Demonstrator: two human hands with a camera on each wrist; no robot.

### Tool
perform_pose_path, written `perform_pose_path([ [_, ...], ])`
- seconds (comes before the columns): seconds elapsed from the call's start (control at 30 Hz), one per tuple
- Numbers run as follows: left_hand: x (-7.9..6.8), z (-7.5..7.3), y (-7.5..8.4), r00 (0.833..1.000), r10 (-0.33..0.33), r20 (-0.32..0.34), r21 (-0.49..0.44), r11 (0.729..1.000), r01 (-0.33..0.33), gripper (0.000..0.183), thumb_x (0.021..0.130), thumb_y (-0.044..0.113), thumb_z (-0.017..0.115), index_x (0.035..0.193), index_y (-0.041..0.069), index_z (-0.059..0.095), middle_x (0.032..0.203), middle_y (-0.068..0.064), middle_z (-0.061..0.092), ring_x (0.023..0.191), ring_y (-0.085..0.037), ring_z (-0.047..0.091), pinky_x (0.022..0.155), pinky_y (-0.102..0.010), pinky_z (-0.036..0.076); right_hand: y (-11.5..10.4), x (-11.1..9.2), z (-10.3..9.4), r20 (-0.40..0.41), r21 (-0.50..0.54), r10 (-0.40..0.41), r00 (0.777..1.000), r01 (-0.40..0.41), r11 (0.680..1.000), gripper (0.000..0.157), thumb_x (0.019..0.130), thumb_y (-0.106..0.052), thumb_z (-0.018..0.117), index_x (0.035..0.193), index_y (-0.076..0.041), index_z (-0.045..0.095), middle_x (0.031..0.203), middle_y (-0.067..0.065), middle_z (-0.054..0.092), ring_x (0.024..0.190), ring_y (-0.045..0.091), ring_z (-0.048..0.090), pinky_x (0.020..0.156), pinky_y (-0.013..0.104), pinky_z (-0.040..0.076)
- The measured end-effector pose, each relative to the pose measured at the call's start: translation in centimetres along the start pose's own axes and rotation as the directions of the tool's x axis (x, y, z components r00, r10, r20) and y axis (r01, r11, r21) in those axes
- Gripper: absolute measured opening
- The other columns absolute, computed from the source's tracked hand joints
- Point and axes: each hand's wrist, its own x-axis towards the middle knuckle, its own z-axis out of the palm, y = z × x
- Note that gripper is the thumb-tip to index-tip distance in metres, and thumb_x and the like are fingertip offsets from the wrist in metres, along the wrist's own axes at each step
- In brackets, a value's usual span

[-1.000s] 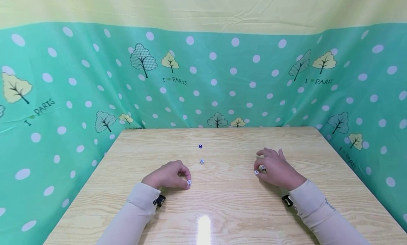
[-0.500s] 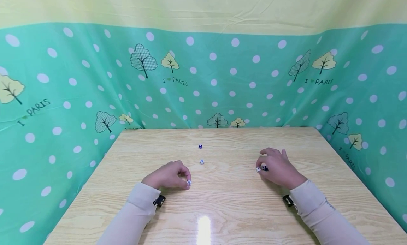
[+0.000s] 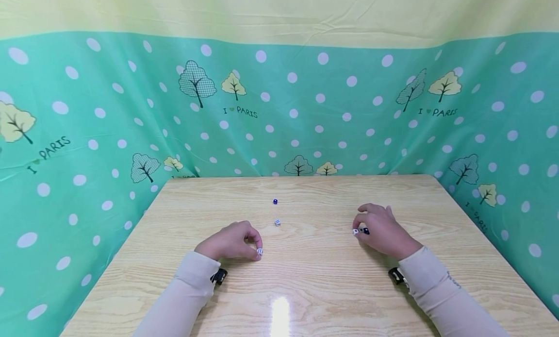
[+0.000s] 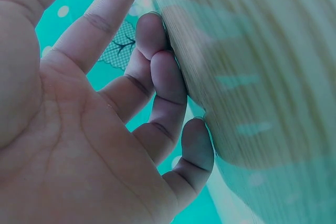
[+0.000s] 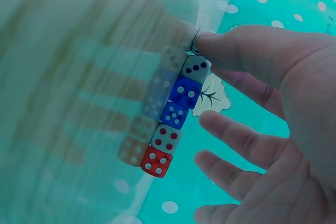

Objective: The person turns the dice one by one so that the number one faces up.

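My left hand (image 3: 231, 241) pinches a small white die (image 3: 259, 251) between thumb and index finger at the table's left middle. In the left wrist view its other fingers (image 4: 197, 137) rest curled by the tabletop, and the die is out of sight. At the right, the thumb and index finger of my right hand (image 3: 380, 231) hold a white die (image 5: 197, 67) with black pips. It stands at the end of a row: two blue dice (image 5: 185, 93), a white die with red pips (image 5: 166, 138) and a red die (image 5: 156, 161). My palm covers most of this row in the head view.
Between the hands, another white die (image 3: 277, 222) lies on the wooden table (image 3: 305, 269). A dark blue die (image 3: 275, 201) lies farther back. Green dotted cloth (image 3: 305, 109) hangs behind and along both sides. The glossy tabletop mirrors the row of dice.
The right hand has shifted slightly away and to the right with its white die, and a dark blue die now shows beside it. My left hand stays still.
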Motion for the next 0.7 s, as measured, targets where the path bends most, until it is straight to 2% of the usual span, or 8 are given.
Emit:
perform_pose_path([
  [0.43, 0.0, -0.2, 0.2, 1.0, -0.004, 0.0, 0.002, 1.0, 0.004, 0.018, 0.077, 0.023, 0.09, 0.078, 0.027, 0.072, 0.086, 0.004, 0.06, 0.086, -0.018, 0.048, 0.076, -0.038, 0.039, 0.3, 0.2, -0.2, 0.015, 0.006, 0.009, 1.0, -0.009, 1.0, 0.016, 0.087, -0.016, 0.081, 0.083, -0.029, 0.072, 0.14, 0.02, 0.059, 0.135, 0.047, 0.048, 0.103, 0.087, 0.018],
  [0.7, -0.1, -0.1, 0.4, 1.0, -0.016, 0.015, -0.018, 1.0, 0.016, 0.017, 0.077, 0.023, 0.09, 0.079, 0.025, 0.073, 0.083, 0.006, 0.063, 0.083, -0.017, 0.05, 0.074, -0.036, 0.04, -1.2, 0.5, -0.4, 0.021, -0.004, -0.025, 0.999, 0.025, 1.0, 0.014, 0.084, -0.015, 0.081, 0.095, -0.023, 0.076, 0.139, 0.018, 0.06, 0.133, 0.045, 0.051, 0.104, 0.086, 0.021],
])
